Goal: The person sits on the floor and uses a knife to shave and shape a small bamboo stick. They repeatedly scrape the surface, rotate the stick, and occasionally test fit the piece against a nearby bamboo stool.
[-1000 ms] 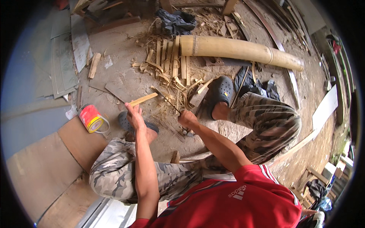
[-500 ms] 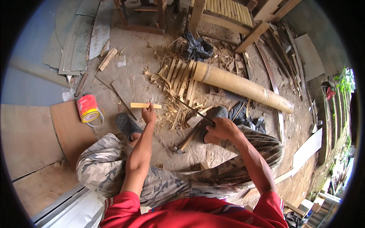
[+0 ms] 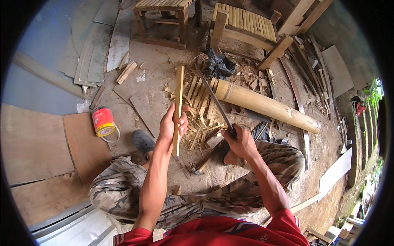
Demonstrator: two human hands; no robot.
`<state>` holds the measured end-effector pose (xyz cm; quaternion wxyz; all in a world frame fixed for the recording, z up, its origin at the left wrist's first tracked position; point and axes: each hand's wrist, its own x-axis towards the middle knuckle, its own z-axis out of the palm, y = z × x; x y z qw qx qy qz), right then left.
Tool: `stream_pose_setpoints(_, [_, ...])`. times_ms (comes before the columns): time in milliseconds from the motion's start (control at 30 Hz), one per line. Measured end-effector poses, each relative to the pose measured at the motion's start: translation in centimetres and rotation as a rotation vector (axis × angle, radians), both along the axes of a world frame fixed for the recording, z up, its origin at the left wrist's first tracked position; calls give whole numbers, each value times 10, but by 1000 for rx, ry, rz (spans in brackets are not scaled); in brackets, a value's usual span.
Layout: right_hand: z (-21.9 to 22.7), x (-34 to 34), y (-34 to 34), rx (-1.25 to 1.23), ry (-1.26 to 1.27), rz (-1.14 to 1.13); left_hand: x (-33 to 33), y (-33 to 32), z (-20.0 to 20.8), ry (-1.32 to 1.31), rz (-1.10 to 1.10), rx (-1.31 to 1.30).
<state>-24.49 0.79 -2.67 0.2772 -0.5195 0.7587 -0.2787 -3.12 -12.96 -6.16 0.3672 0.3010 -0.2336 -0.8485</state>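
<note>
My left hand (image 3: pixel 173 123) grips a pale bamboo slat (image 3: pixel 179 94), which stands nearly lengthwise in front of me. In my right hand (image 3: pixel 240 141) is the dark handle of a long-bladed knife (image 3: pixel 215 98). Its blade slants up and to the left, apart from the slat. Beyond the blade, several cut bamboo slats (image 3: pixel 200 97) lean side by side against the end of a thick bamboo pole (image 3: pixel 262 103). Curled shavings (image 3: pixel 202 130) are strewn over the ground below them.
A hammer (image 3: pixel 200 170) lies between my legs. To the left is a red and yellow can (image 3: pixel 103 121) near plywood sheets (image 3: pixel 88 147). A slatted bamboo seat (image 3: pixel 242 22) and a black plastic bag (image 3: pixel 219 64) are at the back. Scrap boards (image 3: pixel 310 76) line the right.
The slat has turned from crosswise to nearly lengthwise as my left hand rose toward the middle. The knife blade now points more steeply away from me. The view has shifted slightly.
</note>
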Motion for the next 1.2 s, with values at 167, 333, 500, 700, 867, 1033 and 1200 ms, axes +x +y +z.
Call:
stream_pose_setpoints(167, [22,14,-7,127,-206,-74,7,11,35,156,-154,77])
stream_pose_setpoints(333, [28,15,-8,67,-401,-138,5,26,52,144,-221,130])
stream_pose_setpoints(500, [35,16,-11,-21,-690,-236,-13,43,77,-173,-272,17])
stream_pose_setpoints(700, [39,15,-13,-121,-968,-271,-39,65,85,-633,-335,-229])
stream_pose_setpoints(867, [41,8,-10,-128,-1023,-356,-43,75,78,-611,-319,-229])
stream_pose_setpoints(1033, [30,1,-7,-213,-970,-419,-26,95,62,-506,-478,-225])
stream_pose_setpoints(1200, [14,-6,-3,-203,-573,-363,-16,116,53,-528,-426,-159])
